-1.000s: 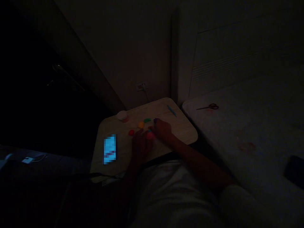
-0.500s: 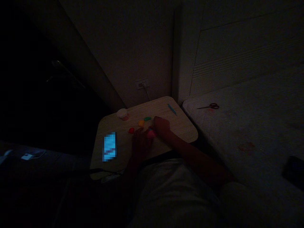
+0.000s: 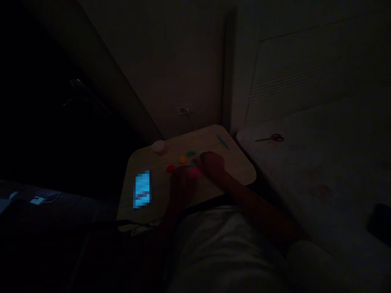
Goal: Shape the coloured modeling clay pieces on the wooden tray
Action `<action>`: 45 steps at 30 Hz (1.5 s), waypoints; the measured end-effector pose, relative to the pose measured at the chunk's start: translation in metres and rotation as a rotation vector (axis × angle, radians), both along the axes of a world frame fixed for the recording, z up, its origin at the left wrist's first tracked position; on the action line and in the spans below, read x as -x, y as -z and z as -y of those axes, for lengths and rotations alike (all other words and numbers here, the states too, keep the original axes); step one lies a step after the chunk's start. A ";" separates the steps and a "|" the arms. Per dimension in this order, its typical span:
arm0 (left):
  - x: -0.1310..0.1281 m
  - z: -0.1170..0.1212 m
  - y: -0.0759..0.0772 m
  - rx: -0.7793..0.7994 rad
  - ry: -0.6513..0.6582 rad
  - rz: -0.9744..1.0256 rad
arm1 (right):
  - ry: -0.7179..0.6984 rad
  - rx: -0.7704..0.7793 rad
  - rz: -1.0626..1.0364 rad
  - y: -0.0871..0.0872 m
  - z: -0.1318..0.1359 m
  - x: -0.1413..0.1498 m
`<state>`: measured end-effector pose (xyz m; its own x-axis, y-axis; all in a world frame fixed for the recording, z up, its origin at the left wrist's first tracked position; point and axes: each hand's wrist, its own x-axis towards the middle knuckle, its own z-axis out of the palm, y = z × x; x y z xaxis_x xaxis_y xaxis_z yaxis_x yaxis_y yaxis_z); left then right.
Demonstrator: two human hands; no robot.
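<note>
The light is very dim and my hands are blurred. A pink lump (image 3: 194, 172), which looks like modelling clay, lies on the small table between them. My left hand (image 3: 182, 182) is at its left side, the fingers bent and drawn together. On the other side, my right hand (image 3: 214, 164) is closed, with its fingertips just above the pink lump; what they pinch is hidden. A small blue piece (image 3: 192, 165) shows between both hands' fingertips. Beyond them sit a red lump (image 3: 170, 168), an orange-yellow lump (image 3: 183, 159) and a green piece (image 3: 191, 153).
On the wooden-topped table (image 3: 159, 195) are a lit phone-like screen (image 3: 142, 189), a pale round tub (image 3: 159, 147) and a thin blue stick (image 3: 222, 141). Scissors (image 3: 275, 138) lie on the pale surface to the right. A plugged wall socket (image 3: 183, 109) is behind the table.
My right hand has shifted slightly right and turned, its fingertips now over the pink lump. My left fingers have drawn closer together. More of the blue piece shows. The view has shifted slightly.
</note>
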<state>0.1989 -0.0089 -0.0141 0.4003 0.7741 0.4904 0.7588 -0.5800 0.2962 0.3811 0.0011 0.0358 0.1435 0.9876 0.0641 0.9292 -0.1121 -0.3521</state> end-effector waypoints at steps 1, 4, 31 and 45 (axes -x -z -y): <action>0.000 0.000 0.000 0.001 -0.002 0.001 | 0.012 -0.003 -0.006 -0.002 0.000 -0.001; -0.001 0.001 0.000 0.025 0.023 -0.030 | 0.048 -0.015 -0.035 -0.006 0.002 -0.004; -0.008 0.003 0.002 0.049 0.143 -0.165 | 0.145 0.070 -0.087 0.009 0.008 -0.014; -0.012 0.004 -0.002 0.144 0.299 -0.226 | 0.177 0.015 -0.028 0.021 0.019 -0.013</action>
